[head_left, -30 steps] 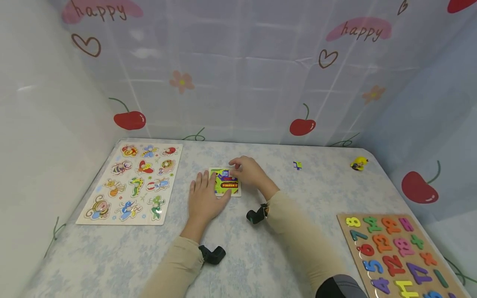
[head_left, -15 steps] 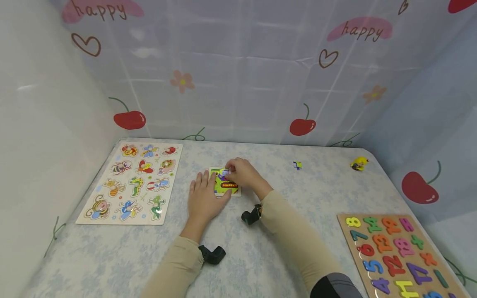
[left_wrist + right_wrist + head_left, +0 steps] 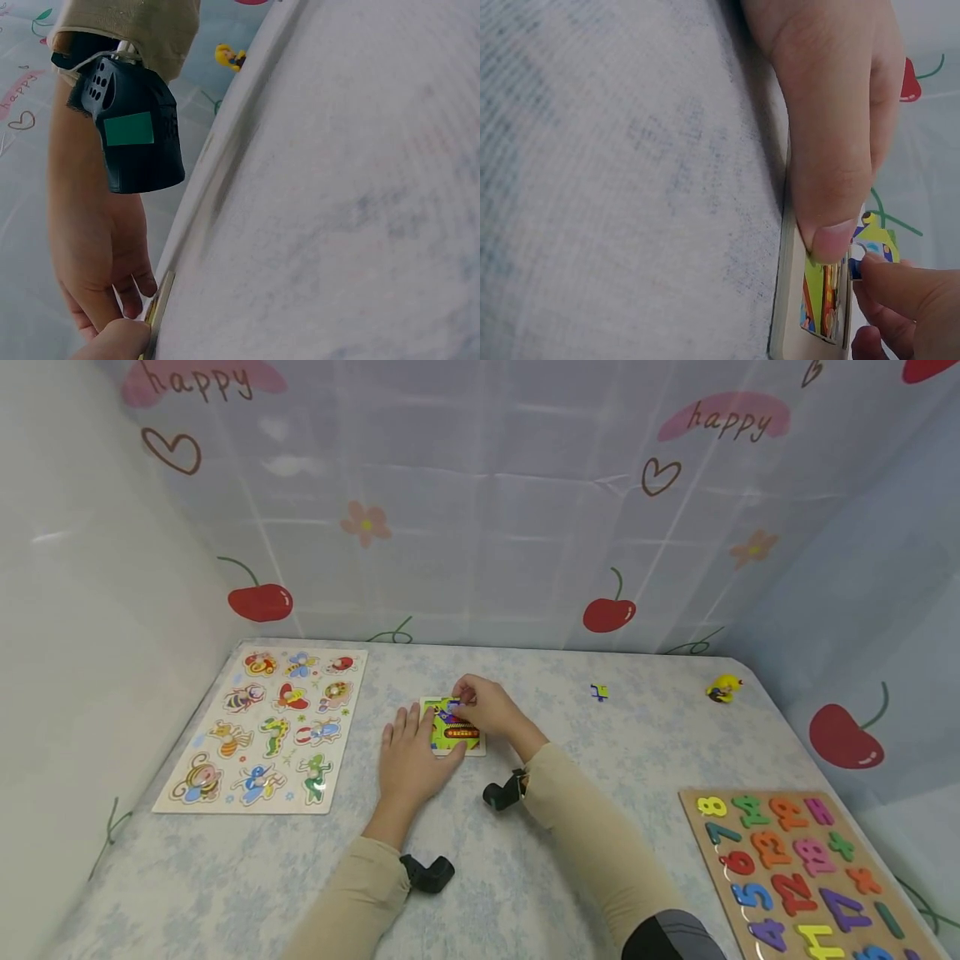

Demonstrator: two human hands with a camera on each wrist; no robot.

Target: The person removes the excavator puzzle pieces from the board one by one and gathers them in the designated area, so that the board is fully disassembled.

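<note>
A small jigsaw puzzle in a pale frame (image 3: 474,750), with a construction vehicle picture on green, lies flat at mid-table. My left hand (image 3: 412,764) rests across its left side with fingers extended; in the right wrist view that thumb (image 3: 832,187) presses on the frame's near edge. From the right, my right hand (image 3: 491,708) reaches over the puzzle's upper part. Between its thumb and fingers it pinches a yellow-green and blue puzzle piece (image 3: 877,238), tilted up above the frame. The fingers hide part of the picture. Farther right on the table lies another puzzle piece (image 3: 599,693).
To the left lies an animal peg board (image 3: 318,802) with insects and a monkey. A number board (image 3: 750,822) sits at the front right. A yellow-headed toy figure (image 3: 723,688) stands near the back right corner. Curtains with cherries surround the table.
My right hand has shifted a little left, farther over the puzzle's upper part, bringing the pinched piece with it. The left hand stays where it was.
</note>
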